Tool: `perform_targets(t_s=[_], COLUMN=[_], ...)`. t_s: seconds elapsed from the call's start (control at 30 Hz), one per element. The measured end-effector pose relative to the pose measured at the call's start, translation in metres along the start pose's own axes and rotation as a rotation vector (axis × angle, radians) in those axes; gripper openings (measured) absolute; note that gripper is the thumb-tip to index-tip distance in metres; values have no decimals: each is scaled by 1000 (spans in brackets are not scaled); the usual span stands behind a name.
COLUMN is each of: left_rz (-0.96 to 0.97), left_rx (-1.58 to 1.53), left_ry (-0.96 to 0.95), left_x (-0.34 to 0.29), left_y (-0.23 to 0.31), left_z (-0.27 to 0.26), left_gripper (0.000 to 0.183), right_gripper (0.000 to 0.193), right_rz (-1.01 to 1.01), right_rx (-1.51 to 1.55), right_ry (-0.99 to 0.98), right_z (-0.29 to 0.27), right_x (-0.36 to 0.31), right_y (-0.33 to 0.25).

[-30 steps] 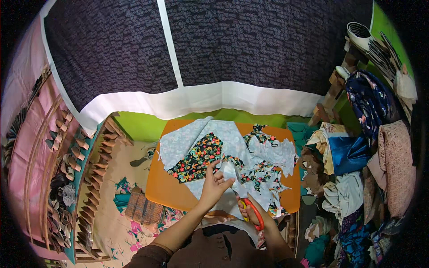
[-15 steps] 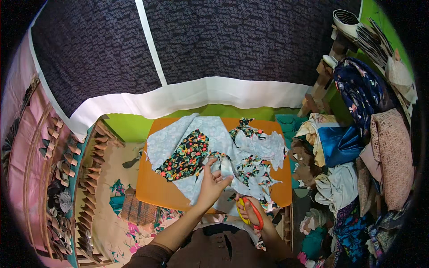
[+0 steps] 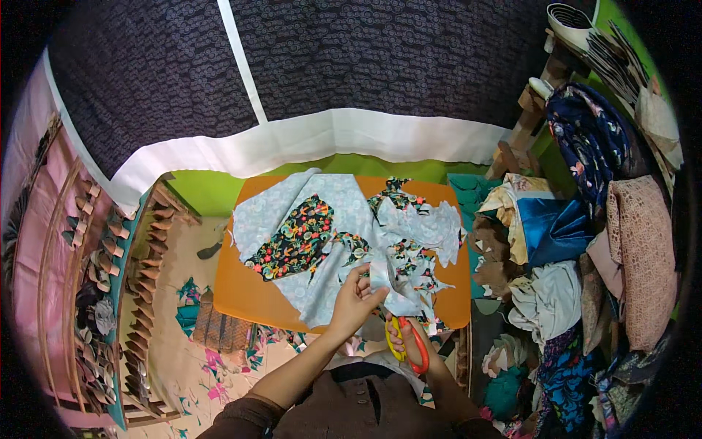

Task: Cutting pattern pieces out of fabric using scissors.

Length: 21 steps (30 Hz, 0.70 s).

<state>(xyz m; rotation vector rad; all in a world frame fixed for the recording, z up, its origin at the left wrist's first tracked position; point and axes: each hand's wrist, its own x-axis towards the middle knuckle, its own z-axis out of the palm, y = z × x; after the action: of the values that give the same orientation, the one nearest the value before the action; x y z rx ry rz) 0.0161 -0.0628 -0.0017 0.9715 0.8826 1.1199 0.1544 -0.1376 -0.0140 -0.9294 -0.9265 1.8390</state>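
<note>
My left hand (image 3: 354, 301) is above the near edge of the table, its thumb and fingers closed on a pale cloth piece (image 3: 381, 276) that stands up from the rest. Scissors (image 3: 420, 350) with red and yellow handles are in my right hand (image 3: 395, 338), just right of and nearer than the left. Their blades are hard to make out against the cloth. Spread under my hands lies a large fabric (image 3: 340, 197), pale on its reverse, with a black floral face showing in a folded-over patch (image 3: 301, 238). Ragged cut scraps (image 3: 439, 227) lie at the right.
The orange table (image 3: 235, 293) holds the cloth. Shoes line a rack (image 3: 142, 307) at the left. Piled fabrics and a blue satin cloth (image 3: 552, 230) are on the right. A dark curtain (image 3: 387, 66) hangs beyond, and scraps (image 3: 216, 369) litter the floor.
My left hand has moved slightly right and its fingers have closed on the pale cloth piece, which now stands raised. The scissors stay in my right hand. The whole view has shifted a little.
</note>
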Motion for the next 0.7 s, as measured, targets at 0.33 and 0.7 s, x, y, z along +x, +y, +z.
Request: perform_targets(t_s=[0.33,0.7], left_rz=[-54,102], left_rx=[50,280], left_ry=[-20,30], left_x=[0,25], left_y=[17,19], left_z=[-27,-59], left_gripper=[39,17], right_gripper=[59,57], right_rz=[75,-51], right_rx=[-82,-283], right_ry=[-30,17], right_z=[11,23], right_x=[13,37], right_y=[-6,13])
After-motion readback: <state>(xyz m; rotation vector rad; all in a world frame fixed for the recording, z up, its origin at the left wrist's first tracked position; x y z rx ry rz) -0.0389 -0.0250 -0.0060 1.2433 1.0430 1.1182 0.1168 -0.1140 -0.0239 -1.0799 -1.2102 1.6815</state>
